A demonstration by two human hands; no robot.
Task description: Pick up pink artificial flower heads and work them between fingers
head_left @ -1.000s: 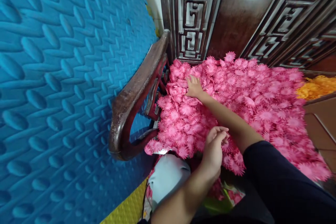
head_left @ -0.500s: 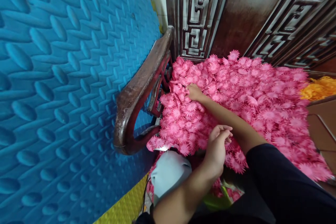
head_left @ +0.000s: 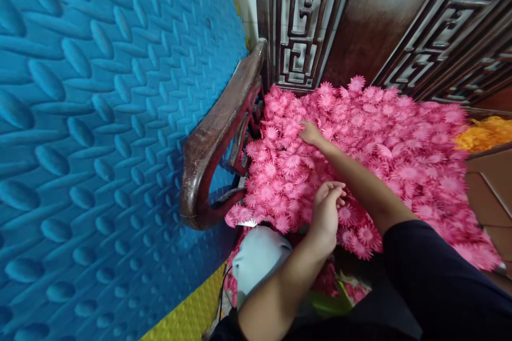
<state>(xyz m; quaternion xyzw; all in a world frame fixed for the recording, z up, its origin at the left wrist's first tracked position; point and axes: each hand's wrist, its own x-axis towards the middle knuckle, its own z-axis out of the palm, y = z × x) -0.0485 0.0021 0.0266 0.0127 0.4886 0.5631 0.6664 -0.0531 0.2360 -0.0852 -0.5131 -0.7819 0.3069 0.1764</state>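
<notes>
- Fingertips of my right hand (head_left: 310,132) press down into the pink flowers (head_left: 372,160) heaped on the seat; whether they pinch one I cannot tell.
- Head view: my left hand (head_left: 326,213) hovers at the heap's near edge, fingers curled loosely together, nothing visibly caught in them.
- Blooms look light, thin and soft, easily crumpled I judge, so I would lift one by its centre, gently.
- Heap lies against the armrest (head_left: 218,133), beside the blue mat (head_left: 100,117); orange flowers (head_left: 482,134) sit at the far right.
</notes>
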